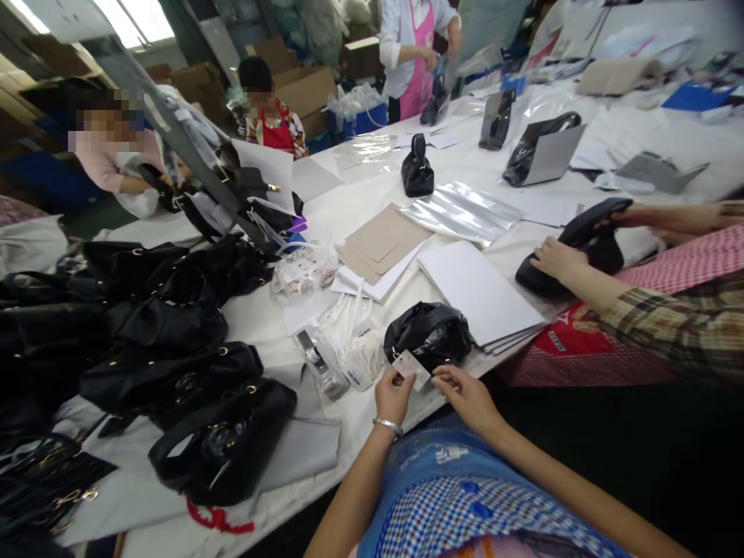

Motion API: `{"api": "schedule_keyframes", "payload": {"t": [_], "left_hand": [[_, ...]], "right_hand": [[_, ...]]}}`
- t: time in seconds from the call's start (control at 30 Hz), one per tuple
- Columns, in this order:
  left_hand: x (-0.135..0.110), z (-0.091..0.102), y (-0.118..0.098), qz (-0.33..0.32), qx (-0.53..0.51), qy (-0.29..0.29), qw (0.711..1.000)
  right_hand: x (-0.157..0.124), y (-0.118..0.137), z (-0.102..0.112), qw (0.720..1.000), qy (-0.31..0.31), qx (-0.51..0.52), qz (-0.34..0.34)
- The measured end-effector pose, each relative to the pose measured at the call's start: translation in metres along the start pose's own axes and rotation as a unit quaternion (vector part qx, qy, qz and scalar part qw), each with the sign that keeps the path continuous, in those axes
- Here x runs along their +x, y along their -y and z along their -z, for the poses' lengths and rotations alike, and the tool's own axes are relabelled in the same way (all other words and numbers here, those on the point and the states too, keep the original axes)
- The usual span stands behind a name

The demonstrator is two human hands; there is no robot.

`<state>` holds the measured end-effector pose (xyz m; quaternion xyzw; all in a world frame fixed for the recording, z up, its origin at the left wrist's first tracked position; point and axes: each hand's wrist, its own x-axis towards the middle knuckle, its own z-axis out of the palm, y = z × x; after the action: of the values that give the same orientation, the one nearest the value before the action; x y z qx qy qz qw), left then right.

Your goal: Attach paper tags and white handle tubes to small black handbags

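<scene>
A small pale hang tag (411, 367) is pinched between my two hands at the near edge of the white table (349, 209). My left hand (393, 395), with a silver bangle on the wrist, grips the tag's left side. My right hand (465, 394) holds its right corner with closed fingers. Just behind the tag lies a small crumpled black handbag (428, 333); the tag touches or hangs at its front.
A pile of black handbags (168, 325) fills the table's left. A stapler-like tool (318, 363) and tag packets (361, 358) lie left of my hands. White sheets (477, 291) and brown card (380, 244) lie behind. A co-worker's hands (558, 260) handle another black bag (587, 240) on the right. Other people work at the far side.
</scene>
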<state>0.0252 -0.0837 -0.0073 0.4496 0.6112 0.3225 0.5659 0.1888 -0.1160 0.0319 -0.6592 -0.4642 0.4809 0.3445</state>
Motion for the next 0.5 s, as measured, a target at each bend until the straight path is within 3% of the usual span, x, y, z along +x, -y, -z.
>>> {"api": "schedule_keyframes", "payload": {"t": [0.13, 0.23, 0.4, 0.5], "left_hand": [[-0.012, -0.013, -0.007, 0.135, -0.218, 0.072, 0.964], [-0.015, -0.025, -0.012, 0.156, -0.233, 0.104, 0.954], [-0.002, -0.021, -0.023, 0.065, -0.047, 0.139, 0.987], [0.008, -0.005, -0.036, -0.046, 0.081, 0.071, 0.993]], "right_hand": [[-0.01, -0.018, 0.004, 0.998, -0.029, 0.009, -0.054], [-0.01, -0.019, 0.006, 0.992, -0.01, 0.102, -0.079], [0.012, -0.01, 0.02, 0.985, -0.094, 0.129, -0.066], [0.03, -0.007, 0.03, 0.988, -0.122, 0.08, -0.059]]}}
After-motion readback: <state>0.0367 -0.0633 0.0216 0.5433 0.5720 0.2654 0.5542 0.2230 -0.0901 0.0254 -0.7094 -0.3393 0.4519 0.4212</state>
